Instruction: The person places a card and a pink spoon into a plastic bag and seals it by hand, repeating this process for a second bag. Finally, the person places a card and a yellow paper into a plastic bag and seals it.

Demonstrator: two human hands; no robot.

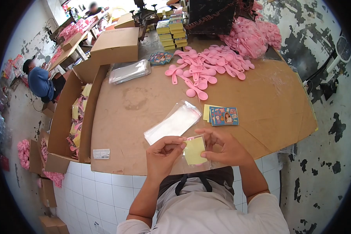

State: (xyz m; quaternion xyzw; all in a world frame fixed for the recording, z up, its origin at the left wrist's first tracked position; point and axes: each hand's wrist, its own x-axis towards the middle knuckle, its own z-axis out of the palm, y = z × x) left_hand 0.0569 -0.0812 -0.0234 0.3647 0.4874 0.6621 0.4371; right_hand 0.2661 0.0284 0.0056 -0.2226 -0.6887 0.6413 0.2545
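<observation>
Near the table's front edge, my left hand (162, 155) pinches the left side of a small clear plastic bag (202, 165). Inside it shows a pale yellow card (194, 151), and a bit of pink peeks out at its edges. My right hand (228, 151) grips the right side of the same bag, thumb over the card. Just beyond my hands lies a stack of clear plastic bags (171, 124). To its right, printed blue cards (224, 116) rest with yellow cards (207, 113) partly under them.
Pink plastic spoons (210, 64) are heaped at the back. More bags (130, 72), cards (160, 58) and yellow stacks (171, 33) stand nearby. An open carton (90, 113) of packed pieces adjoins the table's left edge. A person in blue (41, 82) sits farther left.
</observation>
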